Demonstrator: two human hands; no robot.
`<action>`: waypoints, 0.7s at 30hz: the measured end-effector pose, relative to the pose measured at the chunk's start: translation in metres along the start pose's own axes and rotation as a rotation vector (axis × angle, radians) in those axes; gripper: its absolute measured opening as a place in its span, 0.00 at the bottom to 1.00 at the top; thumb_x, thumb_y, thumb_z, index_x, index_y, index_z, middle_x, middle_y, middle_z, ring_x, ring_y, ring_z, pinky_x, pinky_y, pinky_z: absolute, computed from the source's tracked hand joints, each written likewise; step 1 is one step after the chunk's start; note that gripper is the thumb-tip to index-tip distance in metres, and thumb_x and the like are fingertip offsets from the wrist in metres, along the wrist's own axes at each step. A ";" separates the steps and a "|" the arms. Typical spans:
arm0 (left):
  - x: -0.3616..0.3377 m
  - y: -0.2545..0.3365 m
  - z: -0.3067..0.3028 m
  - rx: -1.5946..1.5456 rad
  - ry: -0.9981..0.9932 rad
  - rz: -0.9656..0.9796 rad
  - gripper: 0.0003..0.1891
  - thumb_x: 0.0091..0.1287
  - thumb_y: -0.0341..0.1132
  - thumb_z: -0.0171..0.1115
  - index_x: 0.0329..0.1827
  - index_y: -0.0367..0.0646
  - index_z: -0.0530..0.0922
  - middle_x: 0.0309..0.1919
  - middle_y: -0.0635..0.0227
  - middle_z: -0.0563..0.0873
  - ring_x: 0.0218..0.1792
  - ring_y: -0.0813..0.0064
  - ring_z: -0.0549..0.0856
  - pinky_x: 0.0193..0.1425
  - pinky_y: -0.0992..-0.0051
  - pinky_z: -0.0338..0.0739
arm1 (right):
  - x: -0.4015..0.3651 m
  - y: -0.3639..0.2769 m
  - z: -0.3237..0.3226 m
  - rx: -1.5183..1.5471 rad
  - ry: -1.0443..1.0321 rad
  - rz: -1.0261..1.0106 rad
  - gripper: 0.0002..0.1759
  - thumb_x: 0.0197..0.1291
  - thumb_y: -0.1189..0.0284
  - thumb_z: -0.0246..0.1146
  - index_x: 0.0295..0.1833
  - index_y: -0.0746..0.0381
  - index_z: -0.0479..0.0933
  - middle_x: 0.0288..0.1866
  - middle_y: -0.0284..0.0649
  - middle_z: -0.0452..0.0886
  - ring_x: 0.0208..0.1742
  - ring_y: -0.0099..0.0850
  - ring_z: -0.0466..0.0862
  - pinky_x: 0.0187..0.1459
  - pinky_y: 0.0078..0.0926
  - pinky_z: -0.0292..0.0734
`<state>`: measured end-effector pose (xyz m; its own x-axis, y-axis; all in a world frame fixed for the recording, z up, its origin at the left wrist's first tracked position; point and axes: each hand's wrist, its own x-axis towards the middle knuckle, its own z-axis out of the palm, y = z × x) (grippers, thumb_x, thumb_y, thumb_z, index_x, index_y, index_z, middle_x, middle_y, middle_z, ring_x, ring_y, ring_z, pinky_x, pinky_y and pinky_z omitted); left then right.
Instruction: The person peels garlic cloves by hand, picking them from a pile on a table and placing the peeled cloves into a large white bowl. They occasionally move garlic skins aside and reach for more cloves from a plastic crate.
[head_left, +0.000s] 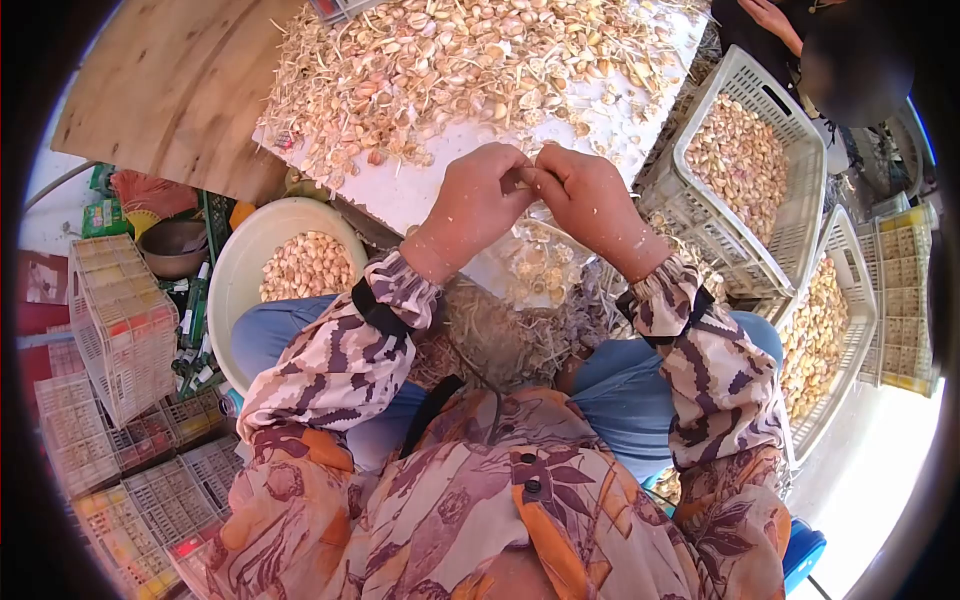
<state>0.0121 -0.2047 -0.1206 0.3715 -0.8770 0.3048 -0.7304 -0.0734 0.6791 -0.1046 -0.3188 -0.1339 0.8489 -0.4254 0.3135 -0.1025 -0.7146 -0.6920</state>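
Garlic cloves (pixel 440 80) are covering the white tabletop (pixel 400 188), also sitting in the right-side crate (pixel 722 232) and left-side basin (pixel 236 262). Left hand (pixel 478 198) and right hand (pixel 592 200) are pinching closed, meeting above the near edge; can't tell what's gripped.

Pale and pinkish garlic cloves (pixel 430 90) lie loosely heaped near table's (pixel 405 190) left corner, probably in dry skins.

Smooth pale plastic basin (pixel 234 280); rough, matt brown wood board (pixel 170 90).
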 end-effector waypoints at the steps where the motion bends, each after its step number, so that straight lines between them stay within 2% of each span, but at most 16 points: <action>1: -0.008 0.004 -0.001 -0.085 -0.022 -0.112 0.11 0.51 0.31 0.71 0.34 0.38 0.78 0.27 0.61 0.80 0.27 0.70 0.81 0.32 0.73 0.74 | -0.006 -0.002 0.000 0.006 -0.001 -0.002 0.09 0.61 0.68 0.56 0.32 0.63 0.72 0.27 0.50 0.77 0.34 0.53 0.77 0.33 0.44 0.70; 2: -0.014 0.007 0.000 -0.089 -0.041 -0.157 0.12 0.51 0.32 0.72 0.33 0.38 0.78 0.26 0.64 0.81 0.26 0.77 0.80 0.31 0.76 0.73 | -0.012 -0.005 -0.002 0.040 -0.024 -0.009 0.09 0.61 0.68 0.56 0.33 0.63 0.73 0.28 0.51 0.77 0.34 0.53 0.77 0.33 0.44 0.70; 3: -0.020 0.009 -0.002 -0.087 -0.046 -0.163 0.12 0.51 0.32 0.72 0.33 0.38 0.78 0.26 0.64 0.81 0.26 0.77 0.80 0.31 0.76 0.73 | -0.020 -0.008 -0.002 0.072 -0.047 -0.013 0.09 0.61 0.68 0.56 0.33 0.63 0.73 0.29 0.51 0.77 0.34 0.54 0.76 0.34 0.43 0.70; 4: -0.025 0.012 -0.002 -0.174 -0.080 -0.197 0.12 0.52 0.32 0.72 0.34 0.38 0.78 0.27 0.66 0.81 0.27 0.80 0.80 0.31 0.77 0.74 | -0.027 -0.009 -0.002 0.183 -0.059 0.059 0.10 0.63 0.68 0.56 0.34 0.64 0.73 0.25 0.44 0.77 0.28 0.45 0.77 0.31 0.36 0.70; 5: -0.026 0.014 -0.001 -0.265 -0.117 -0.228 0.12 0.53 0.32 0.72 0.35 0.38 0.79 0.27 0.68 0.82 0.27 0.83 0.79 0.32 0.79 0.74 | -0.032 -0.009 -0.001 0.183 -0.057 0.069 0.10 0.63 0.68 0.56 0.34 0.64 0.73 0.25 0.44 0.77 0.28 0.45 0.77 0.31 0.36 0.70; 6: -0.023 0.013 0.000 -0.274 -0.127 -0.226 0.12 0.53 0.32 0.72 0.35 0.38 0.79 0.27 0.68 0.82 0.27 0.83 0.79 0.32 0.79 0.74 | -0.035 -0.008 -0.001 0.439 -0.031 0.154 0.11 0.64 0.68 0.55 0.33 0.64 0.73 0.24 0.38 0.75 0.26 0.37 0.75 0.30 0.30 0.69; 7: -0.017 0.010 -0.001 -0.460 -0.154 -0.207 0.12 0.54 0.33 0.72 0.36 0.38 0.79 0.28 0.70 0.82 0.28 0.84 0.79 0.32 0.80 0.74 | -0.038 -0.007 -0.001 0.692 0.000 0.234 0.12 0.66 0.68 0.54 0.32 0.64 0.72 0.23 0.33 0.73 0.24 0.28 0.73 0.28 0.24 0.68; 8: -0.010 0.005 -0.003 -0.642 -0.177 -0.190 0.13 0.55 0.33 0.72 0.38 0.38 0.79 0.29 0.71 0.83 0.29 0.85 0.79 0.32 0.82 0.74 | -0.038 -0.018 -0.010 0.972 0.021 0.429 0.12 0.67 0.69 0.53 0.30 0.62 0.70 0.23 0.25 0.66 0.23 0.16 0.65 0.26 0.15 0.60; 9: -0.001 -0.003 -0.008 -0.641 -0.177 -0.190 0.13 0.55 0.33 0.72 0.38 0.38 0.79 0.29 0.71 0.83 0.29 0.85 0.79 0.32 0.82 0.74 | -0.035 -0.019 -0.016 0.973 0.021 0.429 0.12 0.67 0.69 0.53 0.30 0.62 0.70 0.23 0.25 0.66 0.23 0.16 0.65 0.26 0.15 0.60; 11: 0.029 -0.025 -0.020 -0.565 -0.199 -0.218 0.10 0.62 0.29 0.63 0.45 0.37 0.77 0.31 0.74 0.80 0.31 0.83 0.78 0.36 0.84 0.72 | -0.028 -0.011 -0.031 1.433 0.139 0.441 0.11 0.66 0.69 0.54 0.29 0.59 0.69 0.22 0.23 0.63 0.21 0.15 0.60 0.23 0.14 0.54; 12: 0.047 -0.039 -0.023 -0.562 -0.207 -0.217 0.10 0.62 0.29 0.63 0.45 0.37 0.77 0.31 0.74 0.80 0.31 0.83 0.78 0.36 0.84 0.72 | -0.025 -0.006 -0.039 1.452 0.116 0.479 0.10 0.65 0.68 0.55 0.30 0.58 0.69 0.20 0.22 0.59 0.20 0.14 0.56 0.21 0.15 0.50; 14: 0.076 -0.072 -0.021 -0.345 -0.135 -0.372 0.11 0.63 0.34 0.60 0.43 0.37 0.77 0.31 0.68 0.81 0.31 0.75 0.80 0.37 0.77 0.74 | -0.023 0.007 -0.042 1.377 0.126 0.538 0.10 0.65 0.68 0.55 0.30 0.58 0.69 0.20 0.23 0.60 0.20 0.14 0.57 0.20 0.15 0.49; 15: 0.087 -0.086 -0.012 -0.349 -0.137 -0.370 0.11 0.63 0.34 0.60 0.43 0.37 0.77 0.31 0.68 0.81 0.31 0.75 0.80 0.37 0.77 0.74 | -0.020 0.011 -0.043 1.294 0.131 0.591 0.11 0.65 0.67 0.55 0.30 0.58 0.69 0.20 0.23 0.60 0.20 0.14 0.57 0.20 0.14 0.49; 17: 0.102 -0.100 0.010 0.450 -0.198 -0.114 0.13 0.63 0.39 0.57 0.41 0.37 0.77 0.32 0.58 0.82 0.32 0.60 0.82 0.40 0.67 0.76 | -0.016 0.019 -0.037 1.242 0.146 0.617 0.11 0.65 0.67 0.56 0.29 0.58 0.70 0.20 0.23 0.61 0.19 0.14 0.56 0.19 0.15 0.48; 18: 0.106 -0.102 0.018 0.618 -0.174 -0.077 0.14 0.60 0.40 0.56 0.40 0.38 0.77 0.34 0.51 0.82 0.36 0.51 0.81 0.42 0.59 0.75 | -0.013 0.019 -0.036 1.220 0.155 0.642 0.11 0.64 0.67 0.56 0.29 0.58 0.70 0.20 0.23 0.61 0.19 0.14 0.56 0.19 0.14 0.48; 21: 0.121 -0.104 0.024 0.674 -0.208 -0.152 0.13 0.59 0.39 0.55 0.39 0.38 0.77 0.36 0.51 0.83 0.38 0.49 0.82 0.42 0.57 0.75 | -0.009 0.029 -0.037 1.199 0.162 0.636 0.11 0.63 0.68 0.56 0.28 0.59 0.70 0.20 0.23 0.61 0.19 0.14 0.57 0.20 0.14 0.48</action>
<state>0.1191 -0.3148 -0.1704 0.4294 -0.9011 0.0602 -0.8990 -0.4202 0.1234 -0.1345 -0.3564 -0.1332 0.7462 -0.6160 -0.2525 0.1299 0.5068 -0.8522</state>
